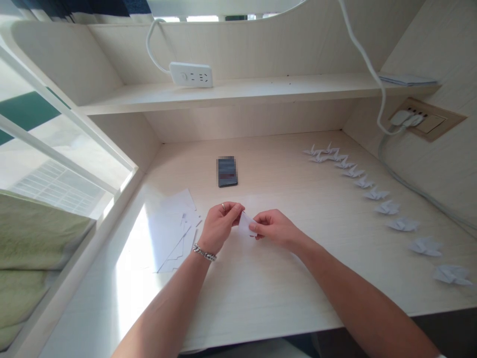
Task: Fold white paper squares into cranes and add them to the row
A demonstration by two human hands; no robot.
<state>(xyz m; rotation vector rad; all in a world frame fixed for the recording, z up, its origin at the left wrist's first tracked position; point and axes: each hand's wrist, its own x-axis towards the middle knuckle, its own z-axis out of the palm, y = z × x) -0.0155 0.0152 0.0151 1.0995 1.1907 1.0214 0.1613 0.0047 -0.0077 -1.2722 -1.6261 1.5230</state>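
Note:
Between my two hands, just above the middle of the desk, is a small piece of folded white paper. My left hand pinches its upper left corner with thumb and fingers; a ring and a chain bracelet show on this side. On the paper's right edge, my right hand is closed, thumb on top and fingers curled underneath. White paper sheets and cut pieces lie on the desk to the left of my left hand. Several folded paper cranes form a line along the desk's right side.
A dark phone lies on the desk beyond my hands. On the shelf above stands a white power strip. A white cable hangs down to a wall socket at right. Window bars and green cloth are at left.

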